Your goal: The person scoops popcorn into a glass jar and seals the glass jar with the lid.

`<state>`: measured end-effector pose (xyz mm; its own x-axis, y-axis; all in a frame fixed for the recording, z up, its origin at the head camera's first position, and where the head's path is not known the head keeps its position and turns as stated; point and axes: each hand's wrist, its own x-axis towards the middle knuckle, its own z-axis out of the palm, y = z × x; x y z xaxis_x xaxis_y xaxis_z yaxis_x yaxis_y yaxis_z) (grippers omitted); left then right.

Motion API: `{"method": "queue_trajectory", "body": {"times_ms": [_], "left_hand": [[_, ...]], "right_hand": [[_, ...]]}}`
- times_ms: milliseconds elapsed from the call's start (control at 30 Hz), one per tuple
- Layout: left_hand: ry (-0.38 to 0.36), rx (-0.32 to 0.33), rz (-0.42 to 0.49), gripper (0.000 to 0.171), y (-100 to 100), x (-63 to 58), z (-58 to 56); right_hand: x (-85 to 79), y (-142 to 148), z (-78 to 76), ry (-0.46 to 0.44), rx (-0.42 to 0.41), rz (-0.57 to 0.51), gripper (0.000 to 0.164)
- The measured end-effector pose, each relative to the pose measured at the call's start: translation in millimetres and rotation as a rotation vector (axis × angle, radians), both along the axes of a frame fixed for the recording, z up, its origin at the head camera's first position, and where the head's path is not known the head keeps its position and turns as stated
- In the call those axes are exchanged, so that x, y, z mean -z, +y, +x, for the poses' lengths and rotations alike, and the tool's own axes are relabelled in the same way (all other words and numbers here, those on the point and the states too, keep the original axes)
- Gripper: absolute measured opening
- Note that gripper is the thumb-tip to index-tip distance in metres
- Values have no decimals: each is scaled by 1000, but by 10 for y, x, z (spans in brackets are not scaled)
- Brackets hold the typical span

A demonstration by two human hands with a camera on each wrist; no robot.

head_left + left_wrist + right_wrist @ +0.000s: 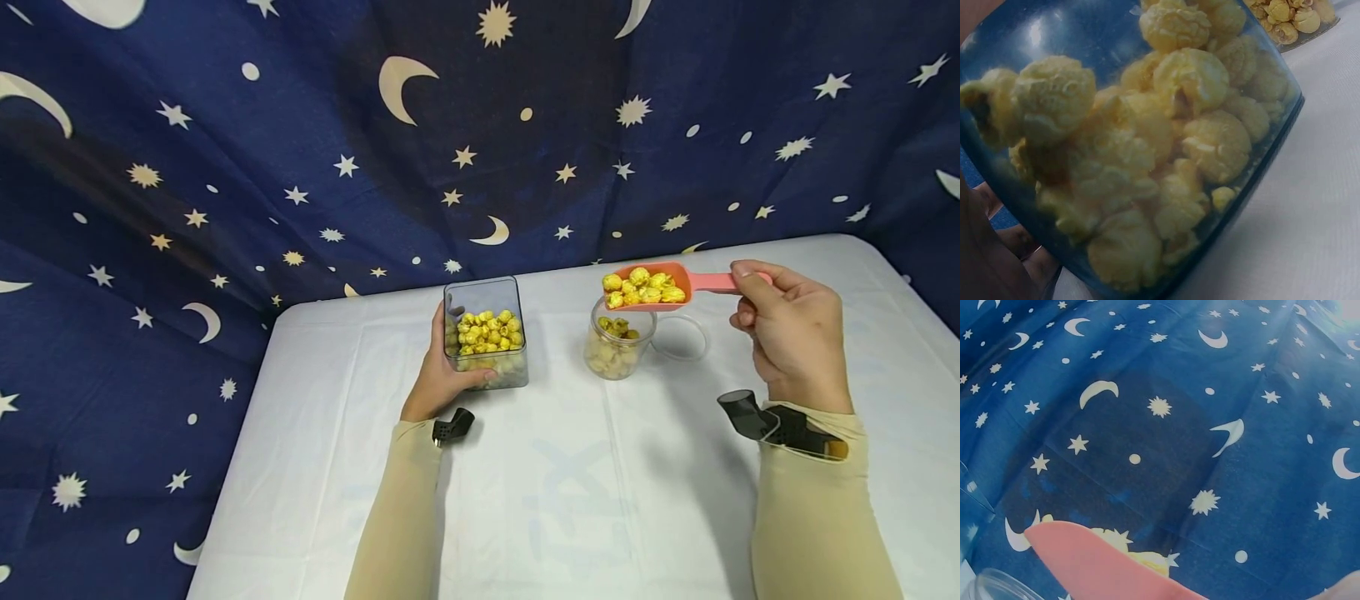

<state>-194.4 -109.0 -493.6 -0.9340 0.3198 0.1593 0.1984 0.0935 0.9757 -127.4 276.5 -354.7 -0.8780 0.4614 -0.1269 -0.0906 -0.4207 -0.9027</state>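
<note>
Scoop (1097, 565): looked like plastic, smooth, fairly matt.
Box (480, 297): looked like clear hard plastic, glossy, with a bright glint on one wall.
Jar (617, 367): was see-through and smooth; plastic or glass, could not tell.
Popcorn (487, 332): was rough, knobbly, slightly shiny.
Tablecloth (555, 483): was cloth, matt, faintly creased.
Curtain (420, 167): was printed cloth, mostly matt.
Sleeves (405, 508): looked like smooth, matt cloth.

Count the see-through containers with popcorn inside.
2: the square container held by the left hand, and the round jar, its rim partly hidden by the scoop in the right hand. No others show.
</note>
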Motion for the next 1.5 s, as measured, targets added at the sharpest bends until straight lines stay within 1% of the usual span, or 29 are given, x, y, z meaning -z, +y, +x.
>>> {"method": "queue_trajectory", "body": {"times_ms": [100,200,300,433,567,767,1033,1233,1367,1500], "left_hand": [[-17,-1,3,132,4,-6,-7],[-36,8,17,133,13,-45,2],[-50,19,31,132,27,-159,49],[-47,27,26,129,39,-297,111],[-40,28,23,128,41,-310,115],[-43,21,10,129,38,-311,109],[-51,21,23,128,20,-292,116],[-42,17,3,128,16,-317,134],[-38,20,0,128,18,-325,133],[-39,24,7,128,22,-320,129]], "right_hand": [[-10,42,10,-32,-4,18,15],[-16,77,17,-45,-7,30,13],[-14,104,22,-47,-6,38,14],[0,125,25,-50,-3,52,15],[10,133,29,-65,-4,93,15],[-13,139,52,-138,-4,216,17],[-52,149,82,-185,-5,264,20],[-93,147,117,-232,7,326,18],[-122,139,135,-247,21,370,14],[-139,132,148,-219,33,389,7]]}}
